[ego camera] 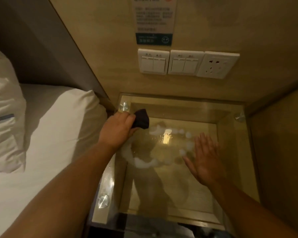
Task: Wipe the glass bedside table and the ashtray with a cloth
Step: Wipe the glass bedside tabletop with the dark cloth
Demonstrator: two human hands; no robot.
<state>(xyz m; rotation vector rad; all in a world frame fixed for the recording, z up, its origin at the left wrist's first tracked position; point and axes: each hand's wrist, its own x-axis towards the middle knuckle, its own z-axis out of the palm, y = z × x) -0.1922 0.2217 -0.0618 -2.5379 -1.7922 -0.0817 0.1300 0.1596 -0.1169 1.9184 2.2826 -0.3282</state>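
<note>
The glass bedside table [184, 194] fills the lower middle of the head view, with round metal fittings at its corners. A ring of white foam [143, 163] lies on the glass around a bright light reflection. My left hand [117, 129] is shut on a dark cloth [142, 120] and presses it on the glass near the far left corner. Over the right side of the glass, my right hand [203, 157] hovers flat with its fingers spread and nothing in it. No ashtray is in view.
A bed with white sheets [46, 134] and a pillow [3, 107] lies close on the left. On the wooden wall behind the table are light switches [170, 61], a power socket [217, 64] and a notice [154, 19]. A wooden panel [282, 143] closes the right side.
</note>
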